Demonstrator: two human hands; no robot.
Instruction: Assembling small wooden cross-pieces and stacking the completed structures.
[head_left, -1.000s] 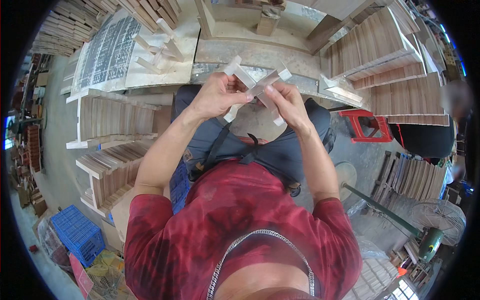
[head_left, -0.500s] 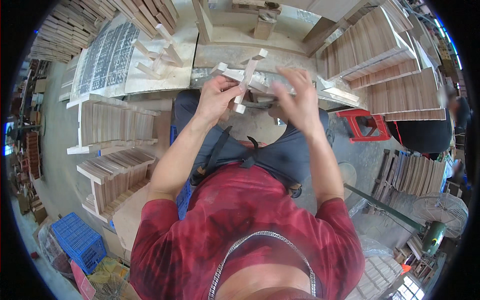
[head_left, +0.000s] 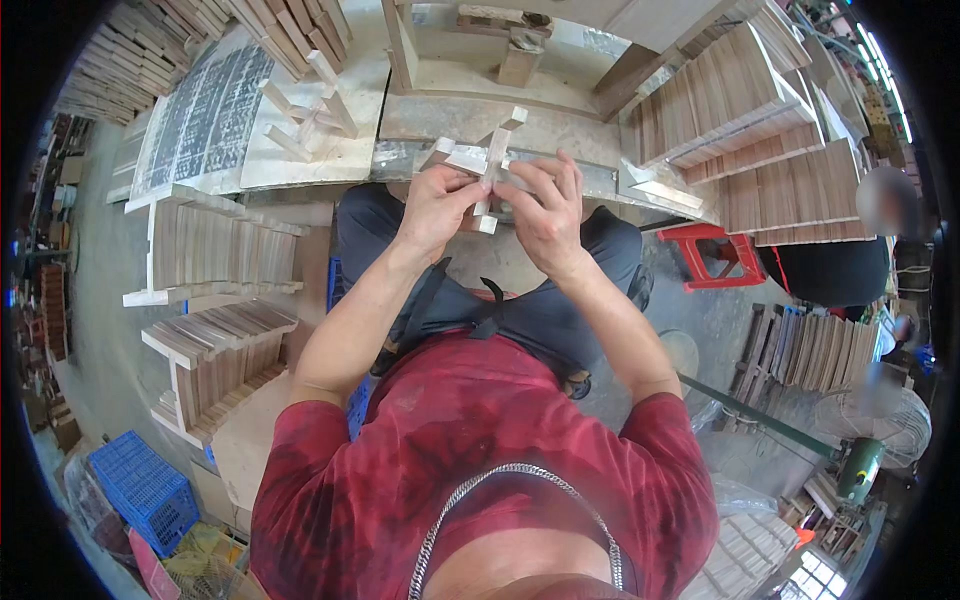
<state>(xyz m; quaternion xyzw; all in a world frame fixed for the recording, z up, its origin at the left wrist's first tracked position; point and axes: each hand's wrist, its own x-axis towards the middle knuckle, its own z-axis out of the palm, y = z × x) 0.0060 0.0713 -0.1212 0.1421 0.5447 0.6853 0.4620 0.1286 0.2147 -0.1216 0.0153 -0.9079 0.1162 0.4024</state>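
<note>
A cross-shaped wooden frame of pale bars with short end blocks (head_left: 497, 150) is held up over my lap, at the workbench's near edge. My left hand (head_left: 436, 208) grips it from the left, thumb and fingers closed around one bar near the crossing. From the other side my right hand (head_left: 552, 210) meets the same frame, thumb and index finger pinched at the lower bar, its other fingers raised and curled. Whether those right fingertips also hold some small part cannot be made out. A similar wooden frame (head_left: 322, 112) lies on the bench to the left.
Stacked wooden slats (head_left: 715, 95) stand on the bench at right; more slats (head_left: 220, 245) fill racks at left. A red plastic stool (head_left: 712, 262), a fan (head_left: 870, 425) and a blue crate (head_left: 145, 490) stand around me. Another person (head_left: 835, 265) is at far right.
My right hand has come in from the right, from blurred and apart, to touch the frame beside my left thumb. My left hand keeps its grip. The view has shifted slightly.
</note>
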